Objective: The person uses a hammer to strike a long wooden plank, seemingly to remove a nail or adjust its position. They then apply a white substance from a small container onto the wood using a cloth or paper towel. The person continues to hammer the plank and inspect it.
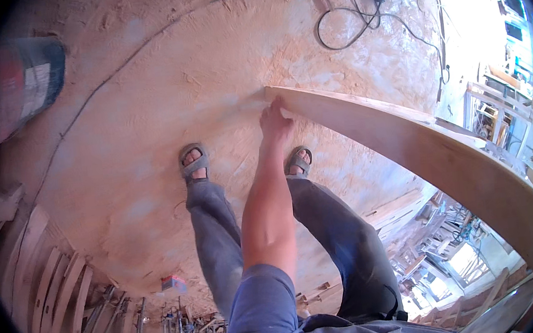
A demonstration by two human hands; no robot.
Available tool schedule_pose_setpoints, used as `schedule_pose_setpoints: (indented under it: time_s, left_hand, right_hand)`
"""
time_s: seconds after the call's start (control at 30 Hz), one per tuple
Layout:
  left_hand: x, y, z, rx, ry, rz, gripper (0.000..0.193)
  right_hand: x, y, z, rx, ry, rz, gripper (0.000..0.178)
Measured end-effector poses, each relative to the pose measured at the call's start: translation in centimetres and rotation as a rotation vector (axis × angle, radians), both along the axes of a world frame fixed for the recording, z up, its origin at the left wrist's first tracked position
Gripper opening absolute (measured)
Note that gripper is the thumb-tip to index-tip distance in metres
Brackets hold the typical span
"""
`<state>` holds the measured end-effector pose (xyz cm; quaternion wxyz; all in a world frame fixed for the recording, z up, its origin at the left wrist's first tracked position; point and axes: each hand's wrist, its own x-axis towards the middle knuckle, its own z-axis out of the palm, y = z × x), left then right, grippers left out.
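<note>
A: Plank (406, 146), long pale wooden board, runs from its near end at picture centre out to the right rim, bent by the lens. Lies over the sawdust-covered floor (146, 114), can't tell what carries it.

B: Going left to right from the plank?

A: Far left of it: grey and red sack (21, 84) on the floor. Below-left of the plank: stack of curved wooden slats (54, 296). Small red and blue box (173, 283) just right of those. A thin cable (110, 72) crosses the floor left of the plank end.

B: Feet?

A: Two sandalled feet, left sandal (193, 161) well left of the plank end, the other sandal (299, 161) just under it. Grey trousers, blue sleeve.

B: Hands?

A: One hand only. Arm comes up between the legs; reads as the right hand (275, 122). Fingers touch the plank's end corner, resting on its edge. Closed around it or just pressing, cannot tell. Left hand is out of the picture.

B: Right of the plank?

A: Above it: looped black cord (355, 23) on the floor. Past it: bright workshop area with wooden frames (486, 113).
</note>
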<state>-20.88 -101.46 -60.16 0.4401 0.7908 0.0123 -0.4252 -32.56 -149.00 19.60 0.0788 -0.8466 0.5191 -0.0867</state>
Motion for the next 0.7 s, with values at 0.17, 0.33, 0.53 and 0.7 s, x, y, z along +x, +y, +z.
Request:
schedule_pose_setpoints:
  time_s: [0.17,0.33,0.53,0.7]
  left_hand:
    - [0.8,1.3,21.2,-0.374,-0.152,0.216,0.094]
    - [5.2,0.1,49.1,-0.843,-0.443,-0.017,0.114]
    - [7.0,-4.6,57.4,-0.903,0.167,0.139,0.053]
    - [5.8,-2.1,54.3,-0.557,-0.523,-0.141,0.06]
  right_hand:
    - [-2.3,0.7,2.5,0.106,-0.125,0.047,0.029]
    - [0.7,1.4,1.4,0.296,-0.384,0.217,0.027]
    - [0.7,7.5,1.5,0.371,-0.521,0.269,0.034]
    - [0.2,17.3,7.3,0.472,-0.754,0.252,0.027]
